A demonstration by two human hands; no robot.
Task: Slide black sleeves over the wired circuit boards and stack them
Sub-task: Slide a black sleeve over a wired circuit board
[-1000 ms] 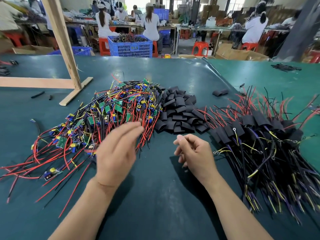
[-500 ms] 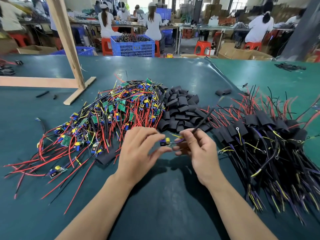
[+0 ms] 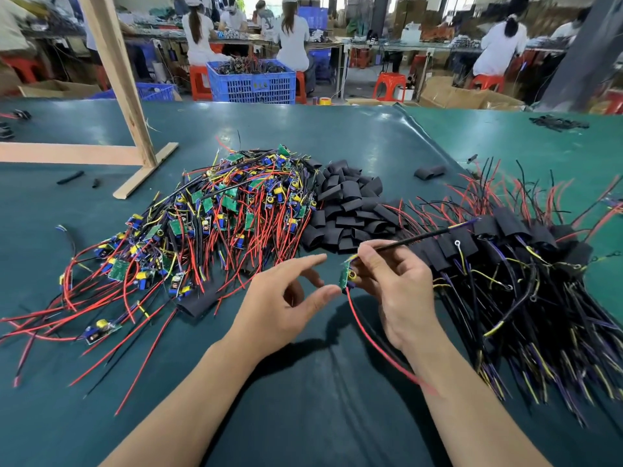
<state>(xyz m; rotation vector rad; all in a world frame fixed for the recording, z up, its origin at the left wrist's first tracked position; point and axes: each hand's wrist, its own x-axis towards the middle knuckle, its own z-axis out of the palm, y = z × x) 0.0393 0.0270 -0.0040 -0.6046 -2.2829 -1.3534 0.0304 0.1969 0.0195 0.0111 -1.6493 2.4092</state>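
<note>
My right hand (image 3: 397, 281) pinches a small green wired circuit board (image 3: 347, 275) upright above the table; its black wire bundle runs up to the right and a red wire hangs down. My left hand (image 3: 286, 298) hovers just left of the board with thumb and fingers spread, holding nothing. A heap of bare wired boards (image 3: 215, 210) lies at the left. Loose black sleeves (image 3: 350, 210) are piled at centre. Sleeved boards (image 3: 512, 254) with dark wires are stacked at the right.
A wooden frame (image 3: 114, 79) stands on the green table mat (image 3: 303, 399) at back left. One sleeve (image 3: 429, 171) lies apart behind the stack, and a sleeve (image 3: 199, 303) lies by the red wires. Blue crates and seated workers fill the background.
My left hand handed a board over and let go of it. My right hand now holds the board alone, turned upright, and has lifted slightly.
</note>
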